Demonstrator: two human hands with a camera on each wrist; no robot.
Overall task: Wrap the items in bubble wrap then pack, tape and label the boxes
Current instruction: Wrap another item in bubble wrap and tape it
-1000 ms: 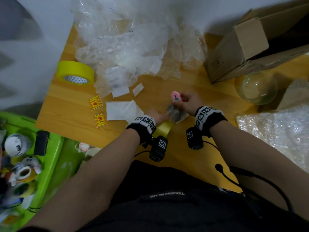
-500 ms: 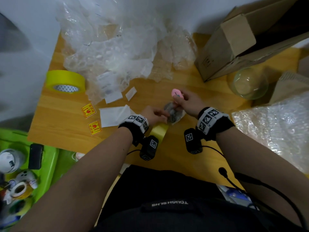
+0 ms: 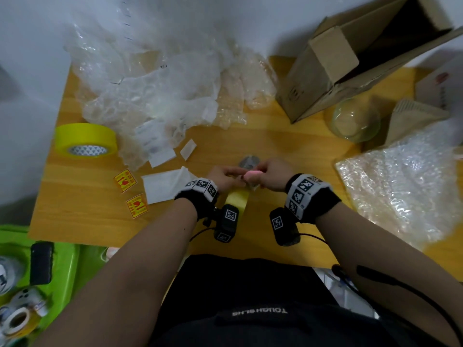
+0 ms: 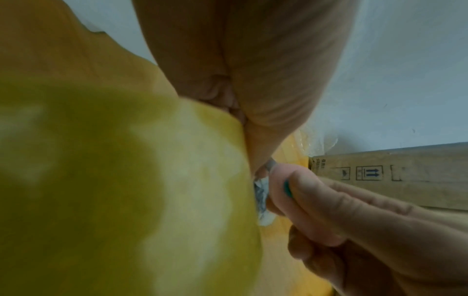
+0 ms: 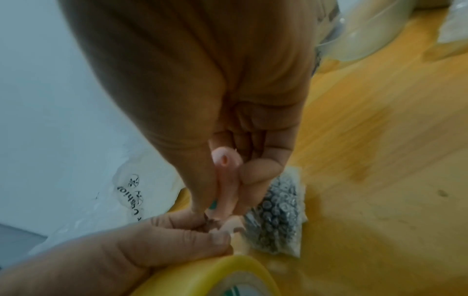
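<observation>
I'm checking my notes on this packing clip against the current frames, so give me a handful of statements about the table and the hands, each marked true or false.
1. The right hand holds a pink tool. True.
2. The big yellow tape roll sits at the right edge of the table. False: it lies at the left edge.
3. The cardboard box is taped shut. False: its flaps are open.
4. Two yellow and red stickers lie on the table left of the hands. True.
5. The left hand rests flat and idle on the table. False: its fingers are curled, working at yellow tape beside the right hand.
</observation>
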